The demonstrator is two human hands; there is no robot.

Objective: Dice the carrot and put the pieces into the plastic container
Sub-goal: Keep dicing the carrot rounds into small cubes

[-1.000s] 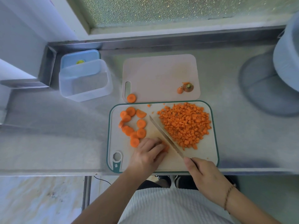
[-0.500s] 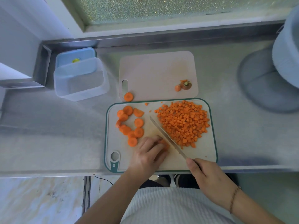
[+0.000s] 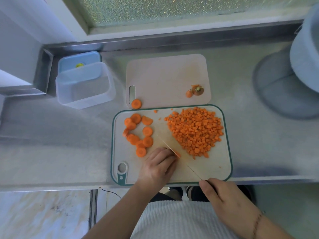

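The left hand (image 3: 159,167) lies on the green-rimmed cutting board (image 3: 222,171), its fingers curled down over a small piece of carrot (image 3: 177,154) whose orange edge shows just past the fingertips. The right hand (image 3: 224,199) sits at the near edge of the board, wrapped around the handle of a knife (image 3: 174,149); the blade runs diagonally away from it, passing right against the left hand's fingertips and touching the held piece. The blade is blurred, so its exact tilt is unclear.

Just beyond the left hand lies a loose cluster of round carrot slices (image 3: 138,133), some overlapping. On the far side of the blade, beyond the right hand, a wide heap of diced carrot (image 3: 195,131) covers that part of the board.

Farther out from the hands, a second, pale cutting board (image 3: 165,78) lies edge to edge with the first; it carries one stray slice (image 3: 136,104) at its near corner and the carrot top (image 3: 197,90) with a small scrap beside it. Farther left of both boards stands the plastic container (image 3: 84,85), holding no carrot, with its blue lid (image 3: 79,63) lying behind it on the steel surface (image 3: 51,135).
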